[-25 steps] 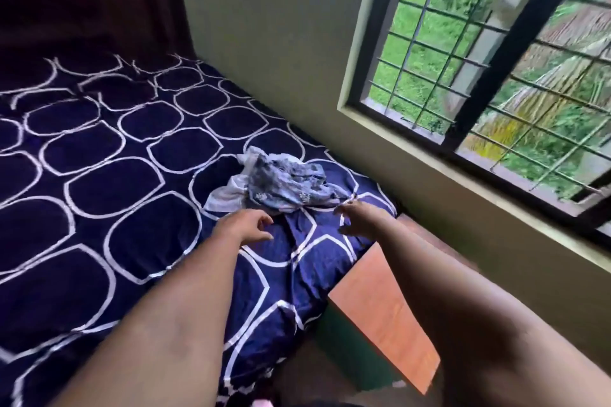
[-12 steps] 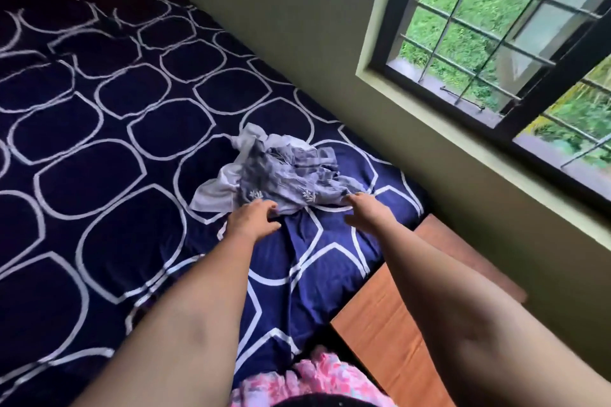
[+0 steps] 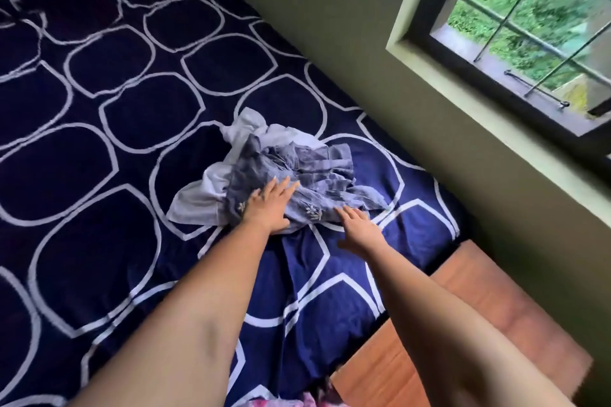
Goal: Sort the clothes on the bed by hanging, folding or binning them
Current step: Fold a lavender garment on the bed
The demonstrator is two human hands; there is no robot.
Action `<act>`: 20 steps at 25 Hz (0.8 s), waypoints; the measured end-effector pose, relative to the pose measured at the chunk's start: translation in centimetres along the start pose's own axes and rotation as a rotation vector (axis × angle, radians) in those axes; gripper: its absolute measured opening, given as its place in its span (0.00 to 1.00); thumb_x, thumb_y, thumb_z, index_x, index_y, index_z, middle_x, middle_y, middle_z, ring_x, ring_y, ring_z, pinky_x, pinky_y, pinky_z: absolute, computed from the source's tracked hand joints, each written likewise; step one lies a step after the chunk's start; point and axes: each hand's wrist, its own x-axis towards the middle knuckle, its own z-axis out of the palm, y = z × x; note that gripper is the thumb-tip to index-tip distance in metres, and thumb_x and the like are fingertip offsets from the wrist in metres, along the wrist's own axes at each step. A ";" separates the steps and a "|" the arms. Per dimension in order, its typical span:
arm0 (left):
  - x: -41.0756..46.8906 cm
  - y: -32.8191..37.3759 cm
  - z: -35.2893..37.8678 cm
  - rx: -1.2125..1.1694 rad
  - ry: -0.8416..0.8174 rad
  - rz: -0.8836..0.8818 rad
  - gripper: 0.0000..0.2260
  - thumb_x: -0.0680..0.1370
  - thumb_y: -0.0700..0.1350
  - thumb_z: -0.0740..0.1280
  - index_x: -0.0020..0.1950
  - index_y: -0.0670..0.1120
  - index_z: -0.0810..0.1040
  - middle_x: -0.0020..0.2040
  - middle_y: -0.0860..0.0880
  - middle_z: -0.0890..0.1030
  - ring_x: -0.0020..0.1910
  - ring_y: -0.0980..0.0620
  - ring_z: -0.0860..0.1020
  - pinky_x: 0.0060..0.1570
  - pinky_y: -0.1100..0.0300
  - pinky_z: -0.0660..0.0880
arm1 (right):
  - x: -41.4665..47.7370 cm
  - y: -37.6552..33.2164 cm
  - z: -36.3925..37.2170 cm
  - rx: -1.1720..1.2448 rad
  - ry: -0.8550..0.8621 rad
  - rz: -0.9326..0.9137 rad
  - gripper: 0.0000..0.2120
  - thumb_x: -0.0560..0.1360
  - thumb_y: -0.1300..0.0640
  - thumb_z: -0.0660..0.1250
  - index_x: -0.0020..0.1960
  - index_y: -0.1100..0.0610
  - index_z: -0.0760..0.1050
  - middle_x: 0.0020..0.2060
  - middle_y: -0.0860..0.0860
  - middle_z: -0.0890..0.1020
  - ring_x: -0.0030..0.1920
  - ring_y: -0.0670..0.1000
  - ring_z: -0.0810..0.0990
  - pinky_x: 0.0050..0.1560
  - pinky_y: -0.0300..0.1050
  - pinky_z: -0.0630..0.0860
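Reaching for crumpled blue-grey garment (image 3: 291,172) on bed (image 3: 99,149). Left hand (image 3: 267,205) is lying flat on its near edge, fingers spread, gripping nothing. Right hand (image 3: 358,225) is hovering open just short, garment ahead-left. Bundle's long axis is running diagonally; left hand nearer.

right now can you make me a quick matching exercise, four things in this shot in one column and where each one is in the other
Things:
1. left hand
2. right hand
3. crumpled garment
4. window

Places:
A. upper right, in the wall
B. flat on the garment, fingers spread
C. at the garment's near edge
D. bunched on the bedsheet near the bed's corner

Pairs: 1-B, 2-C, 3-D, 4-A
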 end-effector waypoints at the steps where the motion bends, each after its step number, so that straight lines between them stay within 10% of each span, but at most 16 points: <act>1: 0.8 0.1 0.3 -0.035 -0.034 -0.012 0.39 0.77 0.48 0.64 0.78 0.57 0.39 0.79 0.55 0.41 0.78 0.49 0.42 0.74 0.44 0.54 | 0.9 0.1 0.2 -0.006 0.001 -0.003 0.30 0.74 0.54 0.67 0.74 0.48 0.61 0.77 0.50 0.54 0.76 0.55 0.51 0.72 0.53 0.60; 5: 2.4 -0.3 2.8 0.013 0.014 -0.050 0.32 0.79 0.46 0.61 0.79 0.56 0.48 0.76 0.51 0.60 0.77 0.49 0.52 0.73 0.45 0.53 | 3.6 0.4 1.5 0.001 -0.093 0.004 0.17 0.76 0.54 0.62 0.64 0.43 0.74 0.78 0.48 0.46 0.77 0.56 0.41 0.74 0.58 0.50; 8: 1.8 -0.5 3.4 0.142 0.185 -0.034 0.20 0.78 0.47 0.62 0.70 0.57 0.69 0.64 0.51 0.76 0.68 0.50 0.66 0.72 0.50 0.52 | 3.6 -0.2 3.3 0.009 -0.030 -0.002 0.20 0.75 0.55 0.61 0.67 0.49 0.72 0.73 0.49 0.63 0.76 0.53 0.53 0.70 0.54 0.58; 13: -2.1 -0.8 2.7 0.220 0.050 -0.035 0.15 0.75 0.56 0.64 0.61 0.58 0.77 0.58 0.53 0.80 0.64 0.50 0.71 0.71 0.49 0.53 | -0.4 -1.9 3.0 0.144 0.086 -0.044 0.07 0.77 0.58 0.59 0.54 0.54 0.70 0.53 0.56 0.77 0.54 0.60 0.77 0.49 0.49 0.66; 17: -4.5 -1.0 -1.7 0.145 -0.097 0.046 0.12 0.73 0.55 0.67 0.53 0.53 0.78 0.55 0.49 0.81 0.57 0.46 0.78 0.57 0.54 0.70 | -3.7 -1.1 -1.8 0.301 0.044 -0.033 0.24 0.72 0.62 0.64 0.67 0.54 0.66 0.59 0.59 0.77 0.58 0.60 0.76 0.55 0.50 0.72; 20: -7.0 -1.0 -7.4 0.104 -0.121 0.100 0.09 0.73 0.47 0.69 0.52 0.51 0.77 0.55 0.48 0.80 0.56 0.45 0.78 0.52 0.54 0.76 | -6.3 -0.8 -8.7 0.135 0.076 -0.030 0.18 0.74 0.60 0.65 0.63 0.53 0.75 0.51 0.54 0.79 0.59 0.58 0.77 0.55 0.47 0.72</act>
